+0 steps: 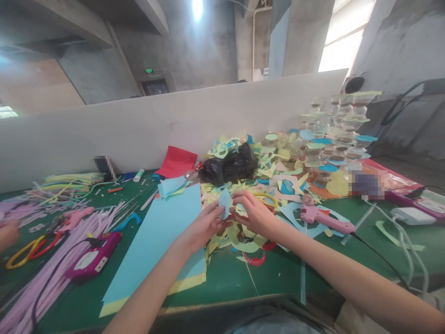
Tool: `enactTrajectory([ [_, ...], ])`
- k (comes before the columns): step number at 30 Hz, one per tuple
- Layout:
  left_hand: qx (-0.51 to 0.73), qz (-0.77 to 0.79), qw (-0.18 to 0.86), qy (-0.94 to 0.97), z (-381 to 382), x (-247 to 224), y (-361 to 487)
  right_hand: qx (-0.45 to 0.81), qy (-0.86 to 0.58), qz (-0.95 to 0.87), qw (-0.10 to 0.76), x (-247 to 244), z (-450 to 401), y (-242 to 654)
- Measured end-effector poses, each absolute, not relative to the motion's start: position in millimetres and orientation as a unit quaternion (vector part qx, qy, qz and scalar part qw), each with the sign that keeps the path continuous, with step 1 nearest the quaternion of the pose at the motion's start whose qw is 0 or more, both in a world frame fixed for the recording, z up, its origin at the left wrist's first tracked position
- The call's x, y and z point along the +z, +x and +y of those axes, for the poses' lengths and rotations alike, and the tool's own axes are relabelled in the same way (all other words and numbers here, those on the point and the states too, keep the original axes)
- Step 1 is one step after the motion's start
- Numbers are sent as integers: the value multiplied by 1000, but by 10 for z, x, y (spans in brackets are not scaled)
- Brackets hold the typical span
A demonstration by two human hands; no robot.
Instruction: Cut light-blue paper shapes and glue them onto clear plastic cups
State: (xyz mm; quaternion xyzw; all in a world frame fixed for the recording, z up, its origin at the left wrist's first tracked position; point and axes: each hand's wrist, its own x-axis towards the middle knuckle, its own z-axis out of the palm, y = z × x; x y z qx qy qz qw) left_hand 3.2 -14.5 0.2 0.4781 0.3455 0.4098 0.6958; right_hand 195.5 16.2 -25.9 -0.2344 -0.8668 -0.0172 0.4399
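Observation:
My left hand [205, 223] is closed on a small rounded piece of light-blue paper [224, 204], pinched upright between its fingers. Just to the right of that piece, my right hand [255, 213] has its fingers bent and apart; whether a fingertip touches the paper I cannot make out. Under and behind both hands lies a heap of yellow, green and blue paper scraps [239, 239]. Large light-blue sheets [156, 246] over yellow ones lie left of my left forearm. Smaller blue pieces [173, 186] rest on their top end.
A pink glue gun [327, 220] with a cord lies by my right forearm. Stacked clear cups [344, 134] with paper discs stand at the back right. A black plastic bag [227, 167] sits behind. Leftward are scissors [36, 250], a purple device [93, 257] and another person's hand [9, 234].

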Motion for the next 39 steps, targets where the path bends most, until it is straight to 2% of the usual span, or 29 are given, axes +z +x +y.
enactTrajectory([
  [5,457,364,670,457,-114,-55,42,19,-253,-873,417,-199,119,1960],
  [9,482,379,610,502,-71,-98,50,171,-302,-832,433,-162,81,1942],
  [13,506,428,456,594,-39,-148,64,355,-377,-742,427,-77,77,1940],
  [16,488,453,322,673,-50,-164,56,406,-402,-727,380,2,86,1963],
  [22,414,431,85,797,-54,-153,-45,380,-380,-759,368,39,90,1999],
  [26,361,386,-27,848,-23,-162,-81,325,-388,-778,372,8,95,2007],
  [33,334,341,-116,871,58,-219,-63,317,-387,-783,369,-79,159,2000],
  [39,316,327,-128,881,107,-226,-92,305,-398,-784,365,-84,183,2013],
])
